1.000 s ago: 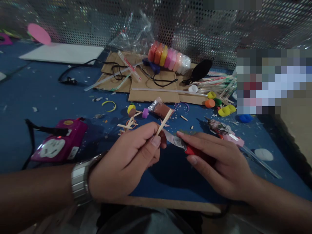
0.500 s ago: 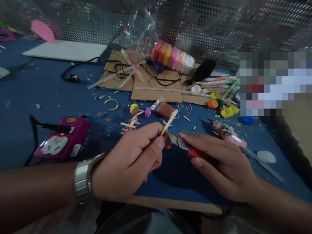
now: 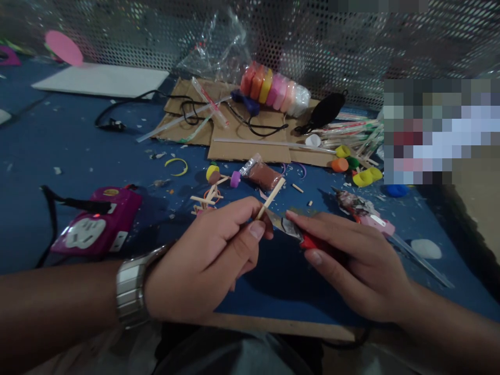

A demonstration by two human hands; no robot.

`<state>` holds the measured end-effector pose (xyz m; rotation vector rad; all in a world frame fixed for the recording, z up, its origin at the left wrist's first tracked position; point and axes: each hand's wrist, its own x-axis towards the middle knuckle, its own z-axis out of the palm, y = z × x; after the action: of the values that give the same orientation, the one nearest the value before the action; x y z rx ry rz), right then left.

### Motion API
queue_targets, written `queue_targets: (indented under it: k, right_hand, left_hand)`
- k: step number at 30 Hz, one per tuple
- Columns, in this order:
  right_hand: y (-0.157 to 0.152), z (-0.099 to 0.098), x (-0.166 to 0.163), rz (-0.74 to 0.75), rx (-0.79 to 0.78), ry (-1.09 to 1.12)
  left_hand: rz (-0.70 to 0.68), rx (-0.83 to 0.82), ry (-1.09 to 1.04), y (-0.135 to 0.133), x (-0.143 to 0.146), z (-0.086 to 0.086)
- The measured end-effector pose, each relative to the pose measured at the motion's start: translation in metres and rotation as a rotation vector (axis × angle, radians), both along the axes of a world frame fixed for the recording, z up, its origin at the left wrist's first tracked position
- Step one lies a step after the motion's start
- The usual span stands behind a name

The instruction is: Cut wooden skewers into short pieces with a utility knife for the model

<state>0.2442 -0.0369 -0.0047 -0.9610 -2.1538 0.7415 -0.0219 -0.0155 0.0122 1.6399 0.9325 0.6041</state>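
Observation:
Between thumb and fingers, my left hand (image 3: 211,255) pinches a thin wooden stick (image 3: 272,197) that points up and to the right. My right hand (image 3: 355,260) is closed round a red-handled utility knife (image 3: 308,240). The knife's blade (image 3: 275,220) points left and meets or nearly meets the stick close to my left fingertips; exact contact is hard to see. Just beyond my left hand lies a small jumble of joined wooden sticks (image 3: 211,198). A clear packet of brown clay (image 3: 263,175) rests beyond the held stick.
A purple power socket box (image 3: 99,221) with a black cable stands at left. Cardboard pieces (image 3: 250,151) lie at the back under a bag of coloured clay (image 3: 269,88). A pink glue gun (image 3: 377,224) lies right, near wrapped straws (image 3: 351,133) and yellow clay (image 3: 367,177).
Both hands hold nearly the same pose, with the knife still against or close to the stick. The whole view has shifted slightly.

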Motion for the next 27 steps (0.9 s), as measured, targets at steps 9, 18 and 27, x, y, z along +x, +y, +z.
queue_targets:
  k: [9,18,27]
  right_hand:
    - [0.001,0.0006,0.001,-0.007,0.019,-0.007]
    - [0.0007,0.0008,0.0009,-0.001,0.029,-0.006]
    - [0.0011,-0.0004,0.0001,-0.009,0.035,-0.005]
  left_hand:
    - [0.017,-0.03,-0.041,0.0001,0.0007,0.0001]
    - [0.017,0.005,-0.02,0.0004,0.0019,0.0028]
    - [-0.011,0.012,-0.018,0.0048,0.0034,0.0019]
